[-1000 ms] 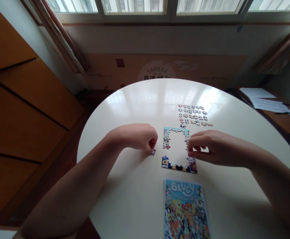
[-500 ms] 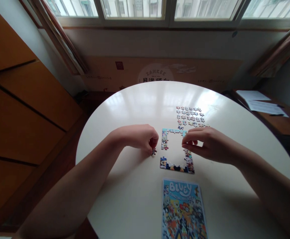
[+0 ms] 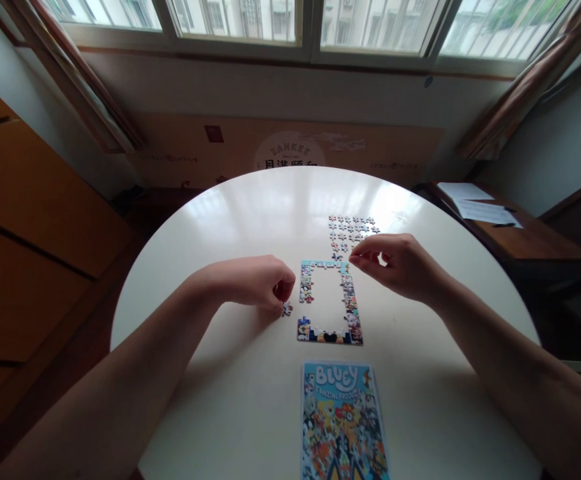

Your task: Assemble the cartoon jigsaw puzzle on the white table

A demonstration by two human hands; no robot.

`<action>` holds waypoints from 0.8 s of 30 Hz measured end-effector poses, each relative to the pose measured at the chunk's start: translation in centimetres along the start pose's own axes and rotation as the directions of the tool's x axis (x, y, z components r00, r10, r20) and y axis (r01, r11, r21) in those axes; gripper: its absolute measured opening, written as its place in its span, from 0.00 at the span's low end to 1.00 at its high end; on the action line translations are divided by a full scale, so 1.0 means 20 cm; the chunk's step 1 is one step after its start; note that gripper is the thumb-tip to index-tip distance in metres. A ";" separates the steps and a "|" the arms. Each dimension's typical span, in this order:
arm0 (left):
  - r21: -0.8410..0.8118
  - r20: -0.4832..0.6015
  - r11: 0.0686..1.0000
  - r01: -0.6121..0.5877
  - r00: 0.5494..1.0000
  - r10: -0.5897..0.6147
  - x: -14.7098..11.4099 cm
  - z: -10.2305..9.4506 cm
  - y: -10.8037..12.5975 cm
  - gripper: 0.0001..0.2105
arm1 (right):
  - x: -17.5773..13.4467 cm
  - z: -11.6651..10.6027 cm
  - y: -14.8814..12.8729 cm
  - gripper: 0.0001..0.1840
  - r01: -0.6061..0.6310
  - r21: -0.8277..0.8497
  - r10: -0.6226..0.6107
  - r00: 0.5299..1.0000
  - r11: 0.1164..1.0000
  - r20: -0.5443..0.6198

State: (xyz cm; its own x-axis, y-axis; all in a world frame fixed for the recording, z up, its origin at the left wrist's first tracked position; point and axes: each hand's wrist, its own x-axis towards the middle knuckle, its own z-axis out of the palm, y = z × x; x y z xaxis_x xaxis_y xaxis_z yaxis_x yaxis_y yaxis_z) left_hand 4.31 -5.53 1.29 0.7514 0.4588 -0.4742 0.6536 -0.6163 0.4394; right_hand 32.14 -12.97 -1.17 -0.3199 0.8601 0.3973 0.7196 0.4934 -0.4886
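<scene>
White tabletop (image 3: pixel 326 293) inside gapped puzzle border (image 3: pixel 352 310)

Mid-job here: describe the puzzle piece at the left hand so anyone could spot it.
On the white table, find the rectangular puzzle border. Left of the gap in its left side, at the left hand, is one small piece. It sits alone, apart from both the border and the rows of loose pieces.

The table (image 3: pixel 220 413) is white, the puzzle border (image 3: pixel 351 305) multicoloured, the picture sheet (image 3: pixel 343 427) light blue over mixed colours.
</scene>
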 end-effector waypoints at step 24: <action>-0.018 -0.012 0.997 -0.070 0.998 0.070 0.00 0.01 -0.01 0.05 | 0.02 0.04 0.05 0.10 -0.021 0.038 0.027 0.985 0.999 -0.170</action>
State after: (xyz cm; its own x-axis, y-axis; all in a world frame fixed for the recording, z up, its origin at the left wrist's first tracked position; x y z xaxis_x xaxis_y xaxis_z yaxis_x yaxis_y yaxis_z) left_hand 4.19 -5.55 1.15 0.7960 0.4222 -0.4337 0.6011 -0.6352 0.4849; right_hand 32.30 -12.05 -2.07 -0.1909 0.8384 0.5105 0.7020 0.4801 -0.5260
